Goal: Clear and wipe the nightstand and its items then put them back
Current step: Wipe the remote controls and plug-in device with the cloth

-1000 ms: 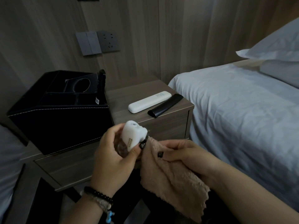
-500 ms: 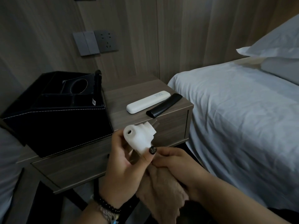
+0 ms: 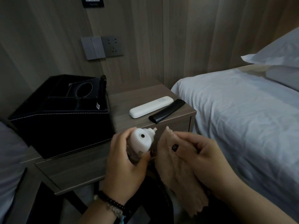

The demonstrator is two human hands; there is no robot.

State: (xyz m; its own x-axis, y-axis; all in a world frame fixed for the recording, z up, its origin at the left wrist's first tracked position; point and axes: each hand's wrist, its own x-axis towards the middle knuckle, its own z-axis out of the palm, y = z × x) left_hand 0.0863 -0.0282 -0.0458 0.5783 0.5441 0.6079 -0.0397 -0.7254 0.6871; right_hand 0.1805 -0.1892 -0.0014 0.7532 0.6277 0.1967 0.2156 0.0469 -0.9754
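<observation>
The small device (image 3: 141,139) is white with one dark round hole on its face, and the cloth (image 3: 178,172) is a fuzzy pinkish beige. On the grey-brown wood-grain table (image 3: 123,101) lie a white remote (image 3: 151,106) and a glossy black remote (image 3: 166,113). The organizer box (image 3: 61,126) is black with a line of white stitching along its edges. The wall switch and socket panel (image 3: 102,47) looks grey in the dim light. The bed sheet (image 3: 242,110) is white, and the wrist beads (image 3: 111,201) are black.

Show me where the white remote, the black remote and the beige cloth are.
white remote (image 3: 151,107), head view, middle of its top face
black remote (image 3: 167,113), head view, middle of its body
beige cloth (image 3: 179,180), head view, hanging part below the right hand
</observation>
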